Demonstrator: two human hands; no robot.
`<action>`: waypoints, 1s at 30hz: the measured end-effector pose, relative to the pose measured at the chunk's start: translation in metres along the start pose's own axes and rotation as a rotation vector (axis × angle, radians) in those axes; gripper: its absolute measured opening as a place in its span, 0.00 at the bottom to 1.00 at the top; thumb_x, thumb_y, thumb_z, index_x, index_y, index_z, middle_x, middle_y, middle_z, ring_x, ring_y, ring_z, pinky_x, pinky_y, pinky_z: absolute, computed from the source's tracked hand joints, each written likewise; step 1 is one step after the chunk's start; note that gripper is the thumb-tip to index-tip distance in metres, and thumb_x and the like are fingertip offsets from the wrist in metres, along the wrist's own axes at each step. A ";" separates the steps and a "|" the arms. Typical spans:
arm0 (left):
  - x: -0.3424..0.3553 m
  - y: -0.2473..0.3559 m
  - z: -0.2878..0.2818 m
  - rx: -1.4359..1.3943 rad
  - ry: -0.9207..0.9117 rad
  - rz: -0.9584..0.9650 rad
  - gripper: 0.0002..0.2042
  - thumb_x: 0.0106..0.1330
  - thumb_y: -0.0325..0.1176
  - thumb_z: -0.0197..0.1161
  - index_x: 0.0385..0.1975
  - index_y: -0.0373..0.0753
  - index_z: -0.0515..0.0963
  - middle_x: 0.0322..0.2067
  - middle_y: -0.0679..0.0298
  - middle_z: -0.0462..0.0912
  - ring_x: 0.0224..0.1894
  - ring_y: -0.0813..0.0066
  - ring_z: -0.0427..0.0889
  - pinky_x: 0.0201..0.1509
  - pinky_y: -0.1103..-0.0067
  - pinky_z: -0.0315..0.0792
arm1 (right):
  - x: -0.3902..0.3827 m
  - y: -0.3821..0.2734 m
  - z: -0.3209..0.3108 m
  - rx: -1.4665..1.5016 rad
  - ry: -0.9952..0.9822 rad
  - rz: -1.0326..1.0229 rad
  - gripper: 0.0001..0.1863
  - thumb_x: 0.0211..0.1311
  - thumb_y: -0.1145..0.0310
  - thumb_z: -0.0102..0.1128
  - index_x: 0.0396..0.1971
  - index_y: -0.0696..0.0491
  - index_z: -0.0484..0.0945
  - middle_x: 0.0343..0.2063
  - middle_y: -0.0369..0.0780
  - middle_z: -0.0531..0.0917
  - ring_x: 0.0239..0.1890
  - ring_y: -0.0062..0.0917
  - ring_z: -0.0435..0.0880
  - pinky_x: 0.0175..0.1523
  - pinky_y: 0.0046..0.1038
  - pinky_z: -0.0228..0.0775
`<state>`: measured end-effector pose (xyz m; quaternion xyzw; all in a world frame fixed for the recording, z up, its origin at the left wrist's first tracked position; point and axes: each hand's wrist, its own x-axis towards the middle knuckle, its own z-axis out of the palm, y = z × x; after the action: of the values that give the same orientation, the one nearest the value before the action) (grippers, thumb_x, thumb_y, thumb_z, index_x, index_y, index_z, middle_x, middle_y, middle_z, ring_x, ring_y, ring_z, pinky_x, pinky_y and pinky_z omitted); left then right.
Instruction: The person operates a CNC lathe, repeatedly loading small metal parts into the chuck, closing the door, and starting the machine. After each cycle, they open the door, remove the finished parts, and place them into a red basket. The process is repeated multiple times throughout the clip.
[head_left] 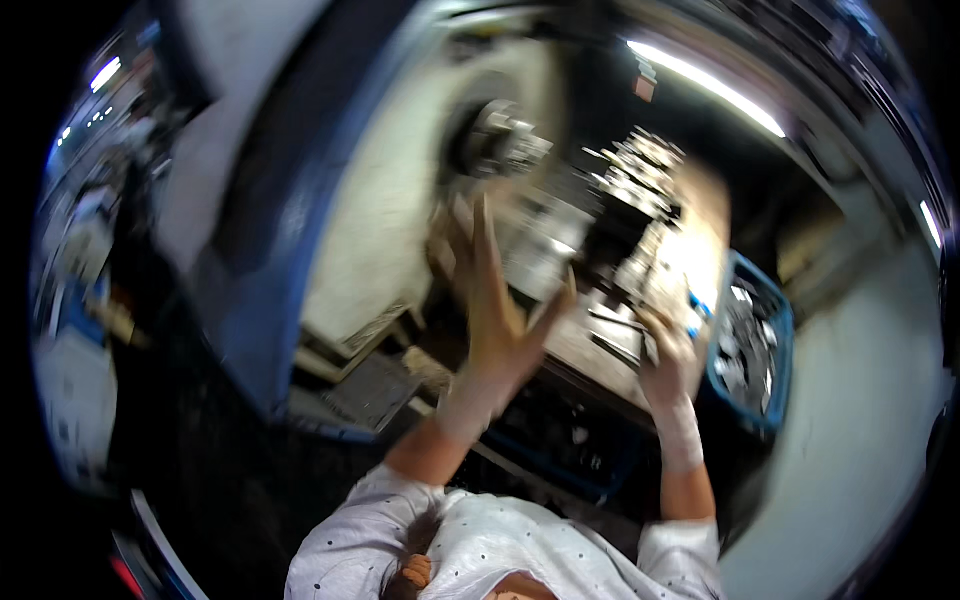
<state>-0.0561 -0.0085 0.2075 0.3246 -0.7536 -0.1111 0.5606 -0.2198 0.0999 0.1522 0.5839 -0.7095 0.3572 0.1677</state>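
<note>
My left hand (492,312) reaches up in front of the machine with its fingers spread and nothing seen in them. It is blurred. Beyond its fingertips sits a round metal chuck (500,140) on the machine's pale face. My right hand (668,352) is at the front right of the machine bed, its fingers curled together. Whatever they hold, if anything, is too blurred to name. Just left of it, a flat dark piece with a light edge (617,335) lies on the bed. A stack of metal tool-holder blocks (640,175) stands farther back.
A blue plastic basket (786,350) full of metal parts stands right of my right hand. Blue bits (697,305) lie on the lit surface beside it. The machine's blue edge (318,230) rises at left; a light tube (705,88) shines above. Another basket (575,440) sits under the bed.
</note>
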 end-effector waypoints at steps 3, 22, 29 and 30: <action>-0.008 0.002 -0.113 0.204 0.457 0.081 0.40 0.39 0.42 0.60 0.50 0.37 0.45 0.50 0.46 0.43 0.54 0.57 0.41 0.54 0.66 0.37 | -0.049 -0.026 -0.044 0.224 0.080 0.088 0.11 0.39 0.82 0.43 0.27 0.58 0.69 0.28 0.43 0.70 0.33 0.33 0.69 0.38 0.26 0.60; 0.132 -0.112 -0.229 1.000 0.019 -0.107 0.41 0.32 0.54 0.59 0.49 0.42 0.50 0.46 0.48 0.56 0.41 0.58 0.66 0.39 0.75 0.64 | -0.132 -0.116 0.022 0.755 -0.499 0.210 0.06 0.43 0.77 0.45 0.24 0.57 0.70 0.25 0.41 0.71 0.30 0.29 0.69 0.36 0.24 0.60; -0.008 -0.023 -0.264 0.596 -0.060 0.316 0.33 0.40 0.35 0.59 0.49 0.44 0.52 0.51 0.54 0.47 0.52 0.53 0.49 0.51 0.65 0.47 | -0.117 -0.295 0.089 0.980 -0.703 -0.306 0.06 0.43 0.74 0.48 0.25 0.56 0.68 0.27 0.42 0.70 0.30 0.34 0.70 0.34 0.26 0.62; -0.055 -0.012 -0.302 0.689 -0.069 0.391 0.29 0.42 0.36 0.58 0.46 0.43 0.56 0.49 0.52 0.51 0.49 0.51 0.52 0.48 0.63 0.50 | -0.127 -0.320 0.093 1.008 -0.716 -0.318 0.06 0.43 0.74 0.48 0.25 0.56 0.68 0.26 0.42 0.70 0.30 0.34 0.70 0.34 0.27 0.62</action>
<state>0.2338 0.0755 0.2636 0.3401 -0.8128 0.2462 0.4038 0.1340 0.1048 0.1044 0.7724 -0.3713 0.4005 -0.3243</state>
